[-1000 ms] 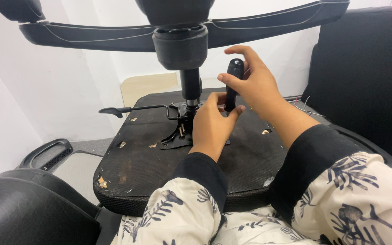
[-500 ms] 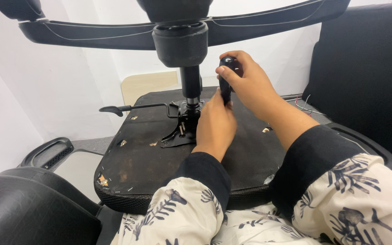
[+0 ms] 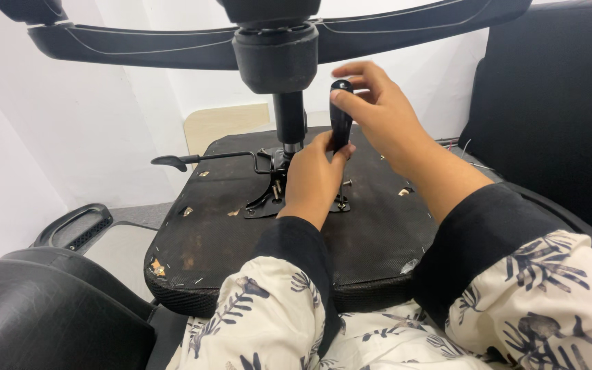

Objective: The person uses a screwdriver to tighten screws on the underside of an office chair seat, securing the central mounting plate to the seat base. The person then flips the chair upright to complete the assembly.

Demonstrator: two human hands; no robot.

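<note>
Between both hands point(image 3: 351, 147), upright screwdriver point(image 3: 340, 116).

Black chair backrest point(image 3: 556, 116) at right; second black seat cushion point(image 3: 42, 322) at lower left, with a curved armrest point(image 3: 73, 226) beside it. White wall point(image 3: 49, 123) behind. Pale board point(image 3: 231, 127), possibly wood, leaning against the wall.

The screwdriver handle point(image 3: 340, 113) is black, slim and rounded at the top. It stands nearly upright over the metal mounting plate point(image 3: 268, 202) at the centre of the upturned black seat underside point(image 3: 227, 233). Its shaft is hidden.
</note>
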